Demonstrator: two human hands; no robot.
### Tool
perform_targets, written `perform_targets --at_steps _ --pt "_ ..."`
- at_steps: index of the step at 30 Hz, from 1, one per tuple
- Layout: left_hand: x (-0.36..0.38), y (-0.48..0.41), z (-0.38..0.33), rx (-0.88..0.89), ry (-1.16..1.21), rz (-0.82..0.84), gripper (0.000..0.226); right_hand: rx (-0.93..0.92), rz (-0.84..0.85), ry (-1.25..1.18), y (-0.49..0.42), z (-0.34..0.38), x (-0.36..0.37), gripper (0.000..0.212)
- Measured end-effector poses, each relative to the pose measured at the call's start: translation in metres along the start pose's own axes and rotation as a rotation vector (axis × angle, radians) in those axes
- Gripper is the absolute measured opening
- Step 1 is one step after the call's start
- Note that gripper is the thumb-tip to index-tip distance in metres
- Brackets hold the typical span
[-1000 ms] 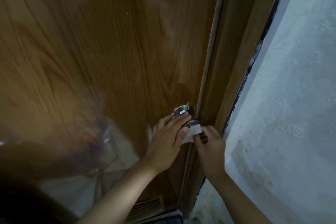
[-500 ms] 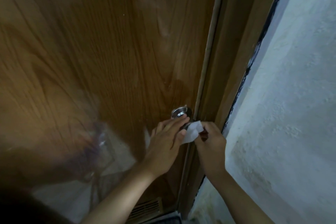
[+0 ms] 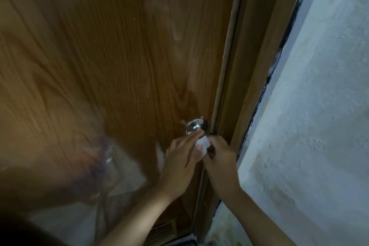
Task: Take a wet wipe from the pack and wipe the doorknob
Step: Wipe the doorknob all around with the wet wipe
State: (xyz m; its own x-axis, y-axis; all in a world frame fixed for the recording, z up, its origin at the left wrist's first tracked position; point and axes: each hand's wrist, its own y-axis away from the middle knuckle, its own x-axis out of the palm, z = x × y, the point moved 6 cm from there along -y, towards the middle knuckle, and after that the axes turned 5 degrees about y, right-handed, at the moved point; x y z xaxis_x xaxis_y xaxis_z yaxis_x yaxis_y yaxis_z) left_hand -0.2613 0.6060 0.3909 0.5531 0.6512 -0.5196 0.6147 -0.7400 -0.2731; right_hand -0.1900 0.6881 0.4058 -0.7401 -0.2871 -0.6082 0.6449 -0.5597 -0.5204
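Observation:
A shiny metal doorknob (image 3: 196, 125) sticks out of the brown wooden door (image 3: 119, 56) near its right edge; only its round base plate and neck show, the knob end is covered. A white wet wipe (image 3: 203, 145) is folded over that end. My left hand (image 3: 182, 163) presses its fingers against the wipe from the left. My right hand (image 3: 218, 158) pinches the wipe's right side from below. The pack of wipes is not in view.
The brown door frame (image 3: 251, 66) runs alongside the door's right edge. A rough white wall (image 3: 319, 116) fills the right side. A vent grille (image 3: 161, 231) sits at the door's bottom. The glossy door reflects a blurred figure at lower left.
The wipe has shifted from just right of the knob up onto its end, and both hands have closed in together around it. The view has dropped slightly.

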Motion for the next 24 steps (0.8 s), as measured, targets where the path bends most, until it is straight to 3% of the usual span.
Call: perform_targets --at_steps 4,9,13,16,20,24 --pt "-0.003 0.009 -0.001 -0.02 0.076 -0.123 0.033 0.059 0.197 -0.033 0.011 -0.008 0.017 0.012" --pt "-0.008 0.022 0.003 -0.161 0.362 -0.17 0.021 0.287 0.142 -0.264 0.011 -0.023 -0.005 0.013" --pt "0.003 0.024 -0.002 -0.187 0.441 -0.053 0.032 0.288 0.183 -0.411 0.008 -0.01 -0.015 0.021" --pt "-0.001 0.023 -0.007 -0.163 0.411 -0.118 0.019 0.276 0.21 -0.433 0.007 -0.002 -0.017 0.026" --pt "-0.007 0.021 -0.007 -0.208 0.587 -0.137 0.012 0.288 0.198 -0.506 0.007 0.004 -0.02 0.019" --pt "-0.007 0.019 -0.009 -0.207 0.639 -0.103 0.023 0.313 0.193 -0.497 0.004 0.005 -0.022 0.015"
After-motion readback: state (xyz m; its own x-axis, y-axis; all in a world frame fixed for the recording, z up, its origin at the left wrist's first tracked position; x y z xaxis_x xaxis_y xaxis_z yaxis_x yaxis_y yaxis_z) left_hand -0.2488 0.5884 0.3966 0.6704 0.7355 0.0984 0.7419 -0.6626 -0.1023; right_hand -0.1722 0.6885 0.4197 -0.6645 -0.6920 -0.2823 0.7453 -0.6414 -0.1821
